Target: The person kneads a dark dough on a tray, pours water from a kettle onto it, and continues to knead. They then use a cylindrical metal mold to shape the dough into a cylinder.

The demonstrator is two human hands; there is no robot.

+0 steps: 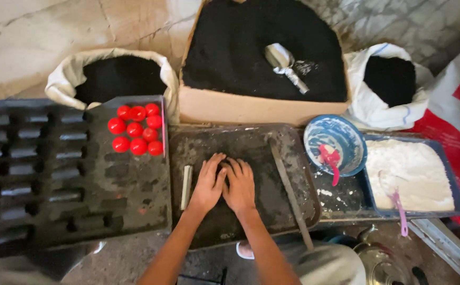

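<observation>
Pressing side by side, fingers flat, left hand (207, 184) and right hand (239, 186) work the dark tray (272, 142); eight red balls (136, 130) sit finished; black powder (251, 47) remains plentiful.

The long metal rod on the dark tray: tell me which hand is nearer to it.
Right. The right hand lies flat on the dark tray, just left of the long metal rod. The left hand lies beside it, farther left, nearer the pale stick.

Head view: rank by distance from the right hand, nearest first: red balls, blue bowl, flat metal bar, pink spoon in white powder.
From the right hand:
1. Flat metal bar, just right.
2. Blue bowl, upper right.
3. Red balls, upper left.
4. Pink spoon, far right.
</observation>
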